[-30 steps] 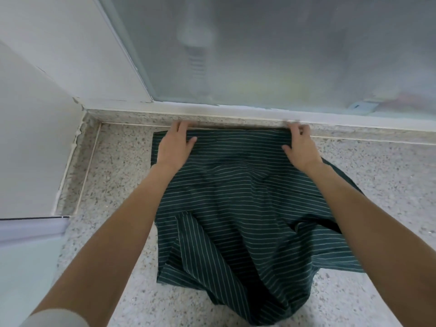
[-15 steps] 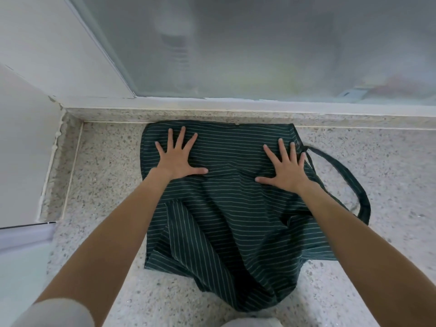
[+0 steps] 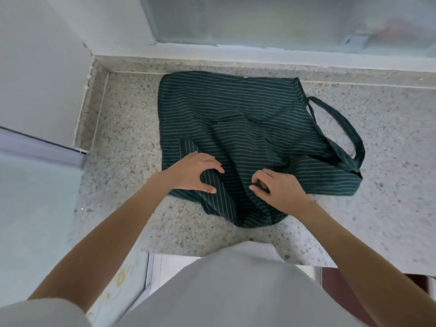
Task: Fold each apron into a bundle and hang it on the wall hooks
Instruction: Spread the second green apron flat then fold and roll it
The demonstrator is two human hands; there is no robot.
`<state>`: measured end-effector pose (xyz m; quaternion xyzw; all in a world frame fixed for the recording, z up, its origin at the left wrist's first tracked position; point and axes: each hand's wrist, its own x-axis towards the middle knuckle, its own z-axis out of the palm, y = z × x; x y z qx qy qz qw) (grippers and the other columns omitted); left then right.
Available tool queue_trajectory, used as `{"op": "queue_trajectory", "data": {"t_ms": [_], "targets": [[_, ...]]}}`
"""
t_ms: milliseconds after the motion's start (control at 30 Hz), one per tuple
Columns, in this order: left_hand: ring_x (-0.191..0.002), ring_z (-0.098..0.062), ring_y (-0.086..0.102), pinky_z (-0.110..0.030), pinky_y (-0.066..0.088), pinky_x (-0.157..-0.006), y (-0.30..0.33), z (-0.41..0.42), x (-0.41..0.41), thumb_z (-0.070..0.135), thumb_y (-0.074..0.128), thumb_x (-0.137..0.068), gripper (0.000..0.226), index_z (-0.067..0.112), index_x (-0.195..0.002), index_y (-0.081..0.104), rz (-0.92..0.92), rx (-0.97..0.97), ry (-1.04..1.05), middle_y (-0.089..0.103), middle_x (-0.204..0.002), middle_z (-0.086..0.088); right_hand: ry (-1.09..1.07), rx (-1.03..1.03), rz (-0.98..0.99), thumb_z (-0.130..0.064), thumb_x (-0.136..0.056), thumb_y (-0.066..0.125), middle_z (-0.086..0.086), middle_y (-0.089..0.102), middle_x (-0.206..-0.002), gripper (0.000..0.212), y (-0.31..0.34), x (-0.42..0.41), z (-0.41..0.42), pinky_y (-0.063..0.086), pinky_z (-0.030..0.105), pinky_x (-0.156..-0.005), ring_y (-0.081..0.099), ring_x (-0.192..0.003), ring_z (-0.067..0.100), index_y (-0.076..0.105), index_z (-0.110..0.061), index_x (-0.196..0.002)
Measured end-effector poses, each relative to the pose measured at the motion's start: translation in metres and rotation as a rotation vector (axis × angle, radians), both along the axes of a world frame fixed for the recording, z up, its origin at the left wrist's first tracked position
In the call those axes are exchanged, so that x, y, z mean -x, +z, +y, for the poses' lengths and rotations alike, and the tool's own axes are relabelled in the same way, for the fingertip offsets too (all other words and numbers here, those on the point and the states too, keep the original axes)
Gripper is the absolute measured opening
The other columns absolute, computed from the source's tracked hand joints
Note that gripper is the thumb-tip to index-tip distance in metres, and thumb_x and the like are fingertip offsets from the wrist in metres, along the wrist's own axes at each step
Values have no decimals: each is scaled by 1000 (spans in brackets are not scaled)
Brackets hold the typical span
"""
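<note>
A dark green apron (image 3: 236,114) with thin pale stripes lies spread on a speckled stone counter (image 3: 129,142), its far edge against the window ledge. Its neck strap (image 3: 346,128) loops out to the right. The near part of the cloth is rumpled and hangs slightly over the counter's front edge. My left hand (image 3: 193,172) grips a raised fold of the near cloth between curled fingers and thumb. My right hand (image 3: 276,187) pinches the cloth beside it, fingers curled. No wall hooks are in view.
A frosted window (image 3: 283,17) with a white sill runs along the back. A white wall (image 3: 40,67) closes the left side, with a pale blue surface (image 3: 35,208) below it. My light grey clothing (image 3: 236,291) fills the bottom of the view.
Both hands have slid from the apron's far part, where they lay flat and spread, back to its near rumpled edge and now take hold of cloth. The view has pulled back.
</note>
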<state>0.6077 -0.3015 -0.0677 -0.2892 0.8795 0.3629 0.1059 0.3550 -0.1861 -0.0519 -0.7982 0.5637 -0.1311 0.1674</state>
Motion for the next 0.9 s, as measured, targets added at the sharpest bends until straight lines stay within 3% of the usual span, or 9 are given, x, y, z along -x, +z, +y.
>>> {"op": "queue_trajectory", "data": {"t_ms": [67,167,267,367,467,533,700,800,900], "targets": [[-139,-10,20,-43,8,-115,1,18,-10,47,70,-77,63,37,-132,42,-89,36,-54,29,-149,11,58,-39,70,-51,-88,43,-11,55,-65,34,-1,-5,27,32,19,-35,46,-43,8,57,-21,-82],[-141,-10,18,-39,14,-115,-5,39,-24,36,71,-78,59,33,-129,41,-126,139,-92,20,-153,12,90,-121,278,-64,-73,57,-6,61,-77,47,-16,-8,57,33,20,-37,54,-47,12,60,-21,-92],[-134,-16,37,-33,32,-107,-18,52,-37,24,68,-83,40,24,-120,54,-84,221,12,36,-148,9,30,-212,380,-43,-64,81,7,62,-98,52,-33,-9,67,52,33,-59,64,-70,24,63,-17,-106],[-117,-19,55,-34,44,-98,-20,61,-42,19,63,-88,26,18,-113,65,-55,292,149,58,-129,5,-88,-243,283,-24,-84,67,8,63,-103,23,-29,-12,63,50,40,-77,64,-81,31,64,-14,-105],[-86,-21,65,-27,50,-71,-3,66,-45,23,58,-92,19,16,-107,66,62,319,320,70,-99,-2,-323,-197,150,-21,-92,54,6,66,-92,15,-15,-10,52,49,37,-71,61,-76,29,61,-13,-103],[-68,-19,62,-15,40,-55,13,69,-46,27,53,-94,21,14,-106,65,131,324,446,67,-81,1,-414,-2,213,-15,-87,62,12,63,-89,14,-10,-4,43,46,39,-72,57,-79,32,62,-9,-99],[-55,-6,52,-16,34,-48,37,74,-34,33,55,-92,18,19,-104,56,207,204,670,59,-70,11,-517,62,13,-5,-87,56,11,53,-92,5,12,-28,37,37,31,-48,52,-60,28,53,-6,-91],[-71,-7,55,-10,36,-56,42,75,-25,34,60,-89,21,16,-99,56,259,145,767,63,-87,6,-383,126,-153,-21,-89,54,5,50,-86,13,16,-71,51,36,28,-41,48,-50,19,52,-8,-86],[-75,-7,56,-13,38,-63,51,76,-19,36,63,-86,21,16,-91,58,295,124,782,63,-84,7,-358,112,-38,-56,-78,57,0,48,-85,44,18,-108,49,31,21,-39,42,-54,10,50,-14,-89]]}}
